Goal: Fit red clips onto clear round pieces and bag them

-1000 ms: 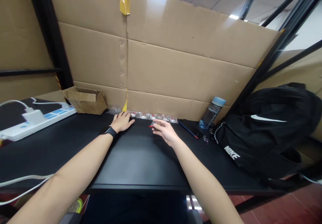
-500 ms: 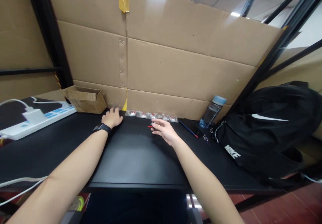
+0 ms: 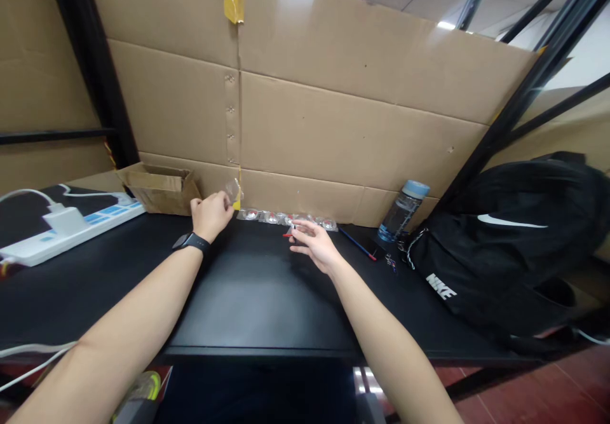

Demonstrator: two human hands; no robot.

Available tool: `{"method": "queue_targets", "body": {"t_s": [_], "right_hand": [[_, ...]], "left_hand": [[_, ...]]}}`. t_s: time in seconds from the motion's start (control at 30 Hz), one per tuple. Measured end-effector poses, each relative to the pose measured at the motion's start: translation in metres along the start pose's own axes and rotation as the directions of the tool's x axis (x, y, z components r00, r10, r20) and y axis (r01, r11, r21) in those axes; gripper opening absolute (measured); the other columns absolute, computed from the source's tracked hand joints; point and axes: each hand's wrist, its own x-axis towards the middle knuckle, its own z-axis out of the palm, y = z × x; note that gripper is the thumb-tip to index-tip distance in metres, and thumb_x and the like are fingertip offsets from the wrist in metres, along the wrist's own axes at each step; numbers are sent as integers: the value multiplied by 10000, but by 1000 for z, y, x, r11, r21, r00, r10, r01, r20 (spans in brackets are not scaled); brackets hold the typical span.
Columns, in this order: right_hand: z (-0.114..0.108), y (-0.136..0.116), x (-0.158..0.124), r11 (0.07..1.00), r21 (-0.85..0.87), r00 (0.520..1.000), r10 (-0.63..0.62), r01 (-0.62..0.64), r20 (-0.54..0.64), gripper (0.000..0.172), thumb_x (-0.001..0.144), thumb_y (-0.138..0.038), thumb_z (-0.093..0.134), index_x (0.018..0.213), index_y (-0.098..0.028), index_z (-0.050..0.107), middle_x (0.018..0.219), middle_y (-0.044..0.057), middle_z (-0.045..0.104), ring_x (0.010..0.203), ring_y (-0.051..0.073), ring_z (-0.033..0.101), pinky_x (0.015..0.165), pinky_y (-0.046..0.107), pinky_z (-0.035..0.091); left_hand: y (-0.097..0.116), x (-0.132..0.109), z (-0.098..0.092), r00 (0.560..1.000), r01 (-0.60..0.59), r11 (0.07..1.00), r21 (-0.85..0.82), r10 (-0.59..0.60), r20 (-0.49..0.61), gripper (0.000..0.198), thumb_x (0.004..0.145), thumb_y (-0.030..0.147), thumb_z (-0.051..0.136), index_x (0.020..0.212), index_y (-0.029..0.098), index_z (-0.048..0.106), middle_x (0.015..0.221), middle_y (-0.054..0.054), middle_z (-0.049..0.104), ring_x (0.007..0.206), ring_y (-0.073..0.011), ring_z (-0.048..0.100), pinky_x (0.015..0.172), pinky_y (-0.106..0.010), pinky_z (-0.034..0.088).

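My left hand point(image 3: 212, 213), with a dark watch on the wrist, is closed and raised a little above the back of the table. Its fingers pinch a small clear plastic bag point(image 3: 233, 190) in front of the cardboard wall. Further right, my right hand point(image 3: 312, 243) hovers over the tabletop with its thumb and fingertips together. A small red object point(image 3: 287, 235) pokes out of that pinch; its kind is too small to make out. Behind the right hand, a row of small clear packets point(image 3: 271, 217) with red and silvery contents lies along the wall, partly hidden by the fingers.
An open cardboard box point(image 3: 166, 192) and a white power strip point(image 3: 86, 227) stand at the left. To the right are a blue pen-like stick point(image 3: 357, 245), a small metal-looking trinket point(image 3: 391, 263), a water bottle point(image 3: 403, 211) and a black backpack point(image 3: 515, 239).
My left hand has lifted off the tabletop, closed, and now holds up the clear plastic bag. My right hand has shifted very slightly right, still with the red object.
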Motion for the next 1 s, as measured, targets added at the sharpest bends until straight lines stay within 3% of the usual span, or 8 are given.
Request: {"method": "queue_targets", "body": {"t_s": [0.1,0.23,0.33,0.47,0.6,0.67,0.83,1.0], "right_hand": [[-3,-3,2,998,30,996,-44,46,-82,494,674,-385,864,1098,-240,655,1000,33,651,856,174,660,764,372,585],[-8,-6,7,988,-33,960,-152,148,-234,485,637,-416,870,1014,-216,640,990,29,653,770,141,650,705,306,558],[-12,-9,9,973,-111,937,-226,203,-266,490,643,-461,847,1008,-211,639,1011,41,655,801,160,652,676,294,551],[-17,-13,9,946,-217,926,-289,239,-241,494,643,-482,835,1006,-199,657,1044,59,657,837,175,647,666,289,552],[-19,-11,10,917,-306,920,-328,255,-216,506,647,-476,832,1024,-188,657,1052,77,671,838,182,645,688,304,555],[-21,-9,11,896,-354,914,-352,267,-202,498,662,-468,824,1034,-185,653,1045,82,681,852,187,650,737,318,554],[-25,-6,14,816,-485,899,-421,315,-123,425,716,-420,790,1033,-176,648,999,80,696,904,192,659,820,317,530],[-29,-8,10,630,-702,910,-411,331,60,352,733,-341,768,1032,-194,654,965,41,701,784,153,639,749,279,506]], "left_hand": [[27,-4,-7,940,-309,917,-250,334,64,143,827,220,531,889,197,658,899,-48,705,839,-202,636,778,-306,412],[75,-29,-5,645,-532,666,-523,719,259,227,765,98,545,842,214,725,819,-18,687,743,-157,621,723,-246,434],[104,-54,-1,560,-562,587,-582,788,254,245,763,67,537,772,204,740,825,-31,662,755,-151,618,742,-235,447],[121,-73,-5,539,-562,578,-591,799,268,212,779,99,559,794,203,743,878,-37,641,756,-148,607,756,-243,457],[119,-73,-11,503,-597,516,-615,837,215,88,742,285,737,812,234,750,1098,-39,646,1024,-221,599,951,-321,416],[117,-70,-11,527,-596,536,-598,823,213,129,773,318,731,714,204,715,1120,-42,656,1022,-217,608,951,-324,409],[115,-66,-5,616,-521,695,-495,708,345,110,804,236,661,708,194,628,730,-11,666,674,-162,614,638,-248,414],[111,-64,-8,655,-526,733,-432,673,344,181,807,97,556,850,224,677,811,-19,716,758,-181,665,669,-247,432]]}}
